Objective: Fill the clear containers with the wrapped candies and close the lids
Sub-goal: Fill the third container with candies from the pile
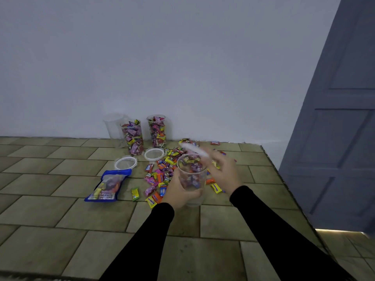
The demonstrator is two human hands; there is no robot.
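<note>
By wall: two candy-filled containers; left hand grips container, right hand holds lid.

A tiled floor meets a pale wall, with a grey-blue door at right.

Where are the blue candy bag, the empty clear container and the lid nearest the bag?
blue candy bag (108, 184), head view, middle of its clear front.
empty clear container (112, 126), head view, its wall.
round white-rimmed lid (115, 163), head view, its left rim.
</note>
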